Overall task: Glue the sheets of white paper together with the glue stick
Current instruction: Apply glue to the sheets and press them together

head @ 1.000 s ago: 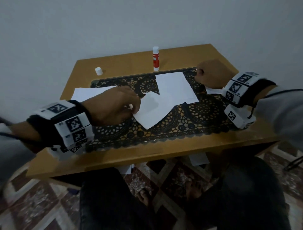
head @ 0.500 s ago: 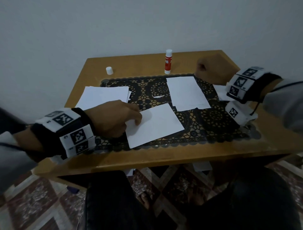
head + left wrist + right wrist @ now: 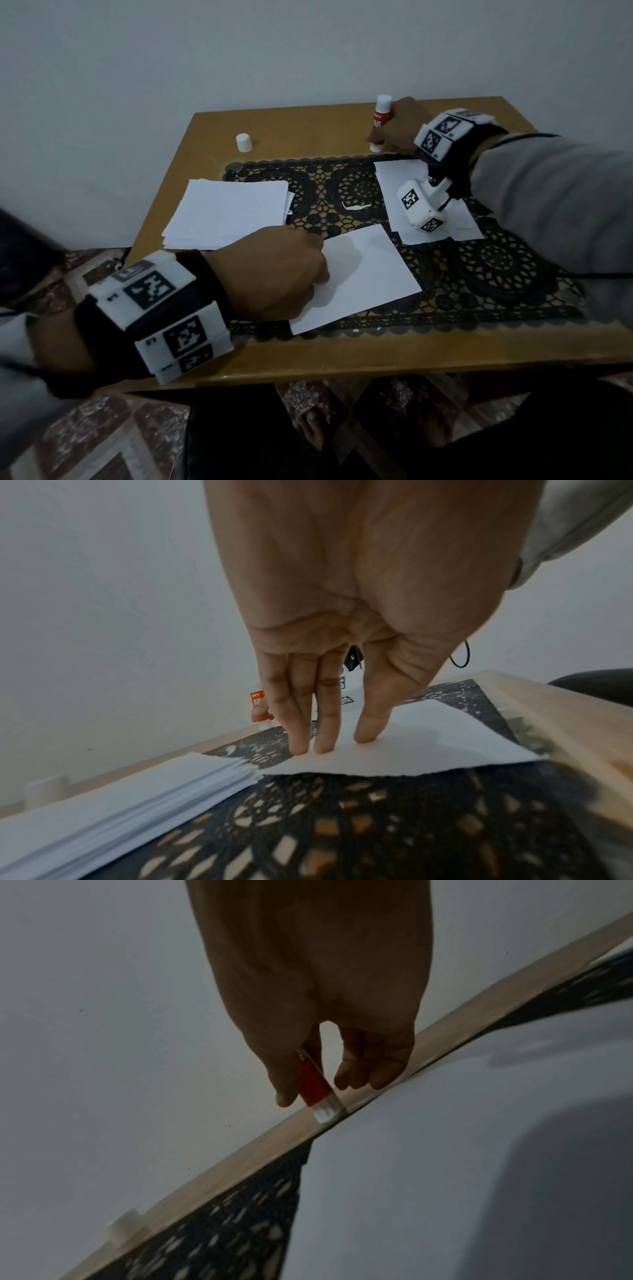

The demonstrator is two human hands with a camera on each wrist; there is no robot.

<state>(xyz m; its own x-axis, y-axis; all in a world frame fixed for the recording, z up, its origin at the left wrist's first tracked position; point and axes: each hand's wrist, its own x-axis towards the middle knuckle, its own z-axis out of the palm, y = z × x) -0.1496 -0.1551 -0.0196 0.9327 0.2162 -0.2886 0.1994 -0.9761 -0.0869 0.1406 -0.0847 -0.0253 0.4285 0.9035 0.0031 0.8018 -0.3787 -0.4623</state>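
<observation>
- Several sheets lying in three places on the black lace mat (image 3: pixel 496 281): thick unglued stack (image 3: pixel 227 212) at left, overlapped pair (image 3: pixel 394 174) at right — presumably already joined.
- Single sheet (image 3: pixel 363 277) lying flat in the middle, pinned by left hand (image 3: pixel 274 270) with straight fingertips (image 3: pixel 323 739); no glue visible on it.
- Uncapped red-and-white glue stick (image 3: pixel 379 126) standing upright on the wooden table (image 3: pixel 308 126), right hand (image 3: pixel 399 128) closing round it — thumb and fingers on the barrel.
- White cap (image 3: pixel 244 142) standing well apart.

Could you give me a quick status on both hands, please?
Left hand presses single sheet flat. Right hand grips upright glue stick. Cap off. Nothing blocking.
</observation>
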